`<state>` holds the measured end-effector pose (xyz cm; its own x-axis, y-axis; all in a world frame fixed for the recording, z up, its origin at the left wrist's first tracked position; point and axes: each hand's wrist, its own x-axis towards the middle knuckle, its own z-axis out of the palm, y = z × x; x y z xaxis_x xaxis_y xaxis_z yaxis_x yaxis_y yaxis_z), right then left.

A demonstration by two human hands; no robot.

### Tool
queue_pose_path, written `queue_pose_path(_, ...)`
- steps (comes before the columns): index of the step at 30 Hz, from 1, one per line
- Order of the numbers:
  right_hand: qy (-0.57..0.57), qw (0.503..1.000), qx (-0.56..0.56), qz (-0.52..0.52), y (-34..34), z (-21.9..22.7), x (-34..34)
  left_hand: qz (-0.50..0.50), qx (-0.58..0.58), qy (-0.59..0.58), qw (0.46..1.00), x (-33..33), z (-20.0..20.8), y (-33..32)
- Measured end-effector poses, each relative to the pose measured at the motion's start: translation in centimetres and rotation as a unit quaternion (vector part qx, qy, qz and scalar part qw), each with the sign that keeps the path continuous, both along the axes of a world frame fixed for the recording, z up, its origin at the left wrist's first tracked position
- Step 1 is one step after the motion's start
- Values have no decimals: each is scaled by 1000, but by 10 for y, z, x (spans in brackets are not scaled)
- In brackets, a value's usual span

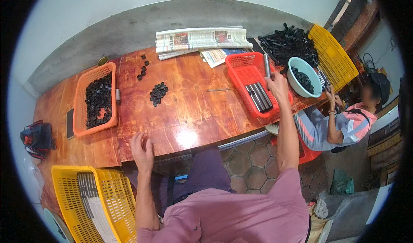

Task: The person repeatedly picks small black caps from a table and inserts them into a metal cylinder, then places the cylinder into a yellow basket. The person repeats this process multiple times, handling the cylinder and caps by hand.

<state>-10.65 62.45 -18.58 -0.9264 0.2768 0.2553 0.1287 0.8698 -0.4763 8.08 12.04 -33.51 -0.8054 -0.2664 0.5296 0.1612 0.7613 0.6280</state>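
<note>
My right hand (278, 86) grips a shiny metal tube (266, 64), held upright over the right part of a red plastic basket (234, 67). Several more metal tubes (259, 96) lie side by side in that basket's near end. My left hand (143, 149) rests at the table's front edge, fingers apart and holding nothing. Beyond it on the wooden table (189, 110) is a small pile of black caps (158, 94). A thin metal rod (218, 90) lies between this pile and the red basket.
An orange basket (76, 114) of black parts stands left, near a phone (70, 123). Newspapers (202, 41) lie by the wall. At right are a pale blue bowl (316, 86), black parts (290, 43), a yellow crate (333, 56) and a seated co-worker (357, 122). Yellow crates (116, 195) stand lower left.
</note>
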Motion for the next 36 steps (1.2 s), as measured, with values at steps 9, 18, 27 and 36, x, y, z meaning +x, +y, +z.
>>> queue_pose_path(9,-244,488,-738,397,-214,-69,119,-293,569,-141,755,-34,43,100)
queue_pose_path(18,-315,559,-671,372,-269,-95,134,-317,660,-215,646,-26,46,55)
queue_pose_path(27,-267,759,-481,348,-281,-107,121,-244,697,-150,658,-40,21,54)
queue_pose_path(36,26,917,-176,357,-305,-125,14,-201,713,-118,661,-35,-2,55)
